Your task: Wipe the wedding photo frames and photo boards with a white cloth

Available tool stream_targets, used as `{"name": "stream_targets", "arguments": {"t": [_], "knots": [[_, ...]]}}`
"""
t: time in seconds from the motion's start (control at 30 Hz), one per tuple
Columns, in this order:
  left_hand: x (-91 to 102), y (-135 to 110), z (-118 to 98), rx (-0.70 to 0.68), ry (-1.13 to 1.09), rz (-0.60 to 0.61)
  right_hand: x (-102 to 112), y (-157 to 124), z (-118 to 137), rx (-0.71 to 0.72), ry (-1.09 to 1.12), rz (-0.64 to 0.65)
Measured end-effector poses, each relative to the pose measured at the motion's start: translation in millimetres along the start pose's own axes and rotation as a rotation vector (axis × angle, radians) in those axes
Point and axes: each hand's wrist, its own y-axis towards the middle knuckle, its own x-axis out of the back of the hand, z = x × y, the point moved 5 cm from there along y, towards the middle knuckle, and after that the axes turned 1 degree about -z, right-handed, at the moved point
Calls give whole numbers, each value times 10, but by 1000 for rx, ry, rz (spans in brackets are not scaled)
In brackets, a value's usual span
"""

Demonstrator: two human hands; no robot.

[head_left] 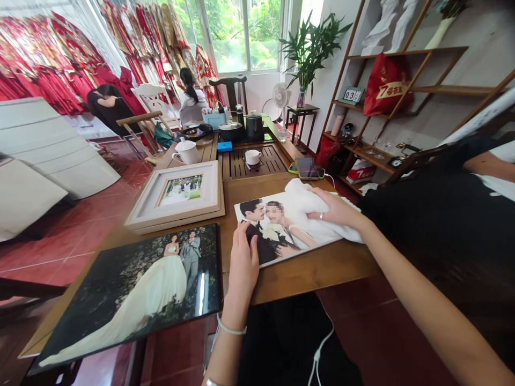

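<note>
A glossy wedding photo panel (277, 230) lies on the wooden table (306, 273) in front of me. My left hand (242, 265) rests on its near left corner, fingers flat and thumb against the edge, steadying it. My right hand (336, 209) presses a white cloth (306, 201) onto the panel's right part, fingers curled over the cloth. A ring shows on one finger.
A large dark wedding print (132, 292) lies at the table's near left, overhanging the edge. A white framed photo (177, 195) sits behind it. A tea tray (251, 161) with cups, kettles and a phone (308, 171) stands further back. Two people sit near red garments. Shelves rise at right.
</note>
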Motion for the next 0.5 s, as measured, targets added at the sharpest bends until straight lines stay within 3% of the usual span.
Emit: {"name": "stream_targets", "arguments": {"t": [0.13, 0.23, 0.37, 0.5], "knots": [[12, 3, -5, -9, 19, -4, -64, 373, -5, -34, -22, 9], [17, 2, 3, -3, 33, -16, -139, 475, -11, -26, -27, -9], [74, 0, 31, 51, 52, -109, -195, 319, -3, 28, -57, -79], [102, -4, 6, 65, 61, -103, -203, 77, 75, 68, -55, -89]]}}
